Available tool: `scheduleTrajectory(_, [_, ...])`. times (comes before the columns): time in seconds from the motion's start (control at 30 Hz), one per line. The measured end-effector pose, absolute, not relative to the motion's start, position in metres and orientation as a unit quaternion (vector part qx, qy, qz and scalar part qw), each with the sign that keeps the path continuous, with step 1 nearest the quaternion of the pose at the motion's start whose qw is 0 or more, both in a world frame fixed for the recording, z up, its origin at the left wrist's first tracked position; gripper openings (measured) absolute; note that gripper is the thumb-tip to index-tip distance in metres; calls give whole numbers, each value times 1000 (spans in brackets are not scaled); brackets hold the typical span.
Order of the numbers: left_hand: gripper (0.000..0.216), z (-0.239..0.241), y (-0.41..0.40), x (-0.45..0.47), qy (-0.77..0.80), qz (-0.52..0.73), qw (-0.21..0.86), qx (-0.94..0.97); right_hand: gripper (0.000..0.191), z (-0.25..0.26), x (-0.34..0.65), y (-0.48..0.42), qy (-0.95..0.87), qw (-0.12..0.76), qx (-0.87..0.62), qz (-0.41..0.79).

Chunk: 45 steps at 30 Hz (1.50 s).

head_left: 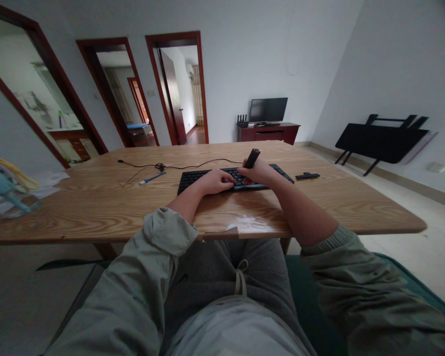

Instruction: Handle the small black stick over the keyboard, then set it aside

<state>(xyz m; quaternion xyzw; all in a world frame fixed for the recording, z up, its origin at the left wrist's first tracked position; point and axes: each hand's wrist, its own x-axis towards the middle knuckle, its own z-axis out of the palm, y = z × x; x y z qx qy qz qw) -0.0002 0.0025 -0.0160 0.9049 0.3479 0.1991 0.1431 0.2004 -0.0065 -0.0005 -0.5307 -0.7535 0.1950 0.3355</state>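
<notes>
A black keyboard (191, 180) lies on the wooden table in front of me, its cable running off to the left. My left hand (215, 182) rests over the middle of it, fingers bent down against the keys and front edge. In my right hand (257, 172) is a thick black-handled tool (252, 158), held tilted with its upper end sticking out above the fist. The tool's lower end is hidden by my fingers, close to the keys. To the right of the keyboard lies a small flat black piece (307, 175).
On the table's left part are a blue brush with a pale end (153, 178) and the tangled black cable (159, 166). White papers and a light-blue object with a yellow strap (7, 180) sit at the far left. The table's front edge (259, 235) is near my lap.
</notes>
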Motion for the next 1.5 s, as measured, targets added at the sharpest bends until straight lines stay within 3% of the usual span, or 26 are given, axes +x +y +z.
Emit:
scheduleTrajectory(0.23, [35, -16, 3, 0, 367, 197, 137, 899, 26, -8, 208, 3, -709, 412, -522, 234])
scheduleTrajectory(0.5, [38, -18, 5, 0, 364, 177, 131, 905, 30, -7, 202, -1, -761, 393, -497, 137])
scheduleTrajectory(1.2, [39, -17, 3, 1, 366, 166, 129, 907, 28, -7, 203, 0, -762, 368, -522, 107])
scheduleTrajectory(1.5, [36, -17, 4, 0, 353, 158, 148, 910, 21, -6, 202, -7, -818, 342, -452, 98])
